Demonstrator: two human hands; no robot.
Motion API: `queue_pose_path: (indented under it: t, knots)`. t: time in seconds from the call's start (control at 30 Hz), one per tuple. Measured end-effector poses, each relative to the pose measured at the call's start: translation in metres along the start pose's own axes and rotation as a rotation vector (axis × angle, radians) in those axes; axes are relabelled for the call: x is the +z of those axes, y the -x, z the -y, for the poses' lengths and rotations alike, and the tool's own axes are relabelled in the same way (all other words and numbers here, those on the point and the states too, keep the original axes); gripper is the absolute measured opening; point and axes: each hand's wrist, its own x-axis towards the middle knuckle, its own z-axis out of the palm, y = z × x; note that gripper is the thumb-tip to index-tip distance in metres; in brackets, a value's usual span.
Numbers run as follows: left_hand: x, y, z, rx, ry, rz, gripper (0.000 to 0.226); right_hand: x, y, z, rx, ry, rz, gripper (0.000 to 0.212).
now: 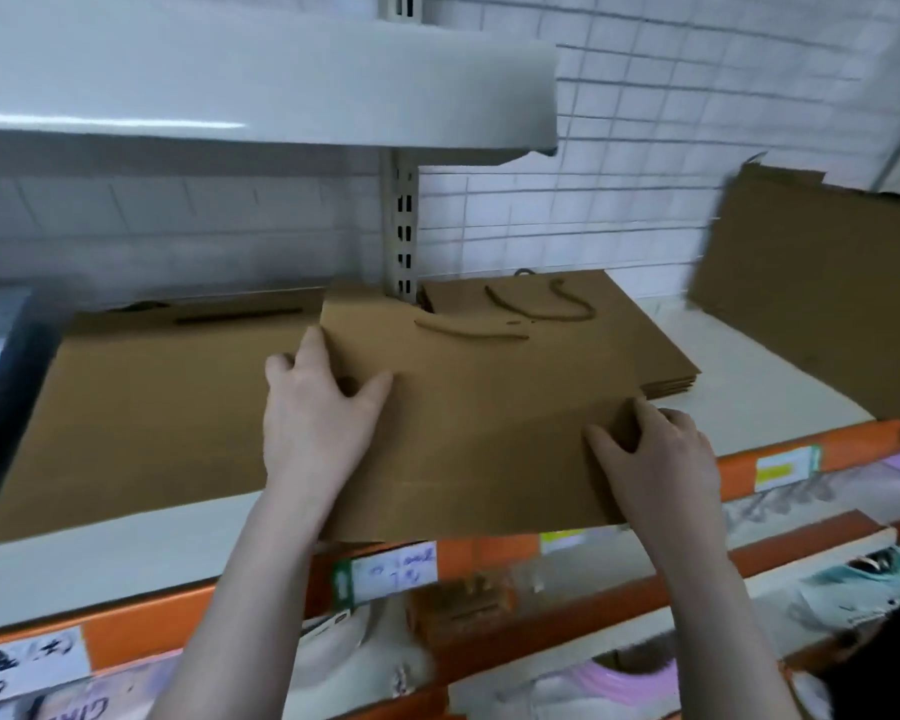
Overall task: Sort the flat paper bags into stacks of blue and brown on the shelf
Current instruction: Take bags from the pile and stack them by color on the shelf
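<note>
A white shelf (780,387) with a smooth, flat deck and an orange front edge runs across the view, backed by a white wire grid panel (645,148) and a slotted metal upright (404,226); a second white shelf (261,80) juts out above it, left of the upright. On the deck, left of the upright, lies a broad flat sheet of brown card (141,407), matte and rectangular. Right of the upright, another brown card sheet (822,298) stands tilted against the grid panel, well apart from the bags. In front of the upright sits a stack of brown paper bags (661,361), folded flat, their thin layered edges showing at the stack's right side. The top brown paper bag (489,407) is matte kraft paper with twisted brown cord handles (541,309) lying loose on its upper part near the upright; its near edge overhangs the shelf's orange front. The left hand (318,413) grips the bag's left edge, thumb on top of the paper and fingers curled at the edge. The right hand (655,459) holds the bag's near right corner, thumb pressed on the top face and fingers wrapped over the side. Handwritten white price labels (396,571) are fixed to the orange front below the bag.
</note>
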Motion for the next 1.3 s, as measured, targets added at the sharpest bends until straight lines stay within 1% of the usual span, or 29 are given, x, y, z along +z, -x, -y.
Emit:
queue_pose_path:
  t: [0.13, 0.27, 0.37, 0.53, 0.7, 0.93, 1.13, 1.3]
  knots:
    - [0.032, -0.017, -0.028, 0.017, -0.013, 0.037, 0.082, -0.007, -0.043, -0.017, 0.041, 0.019, 0.013, 0.05]
    - [0.063, -0.028, -0.045, 0.002, -0.057, 0.041, 0.082, -0.007, -0.086, -0.035, 0.014, 0.022, 0.015, 0.051]
    - [0.091, -0.033, -0.054, -0.005, -0.079, 0.015, 0.079, -0.002, -0.12, -0.052, -0.036, 0.01, 0.003, 0.052]
    - [0.133, -0.039, -0.077, -0.073, -0.154, -0.083, 0.072, 0.004, -0.176, -0.077, -0.115, -0.041, 0.107, 0.054]
    - [0.162, -0.047, -0.094, -0.129, -0.212, -0.124, 0.064, 0.006, -0.214, -0.091, -0.193, -0.09, 0.148, 0.059]
    - [0.181, -0.053, -0.092, -0.194, -0.257, -0.168, 0.049, 0.019, -0.239, -0.095, -0.265, -0.105, 0.236, 0.061]
    - [0.186, -0.067, -0.088, -0.193, -0.325, -0.153, 0.056, 0.028, -0.242, -0.091, -0.275, -0.079, 0.308, 0.059]
    - [0.193, -0.075, -0.08, -0.224, -0.385, -0.112, 0.065, 0.03, -0.24, -0.092, -0.277, -0.041, 0.331, 0.067]
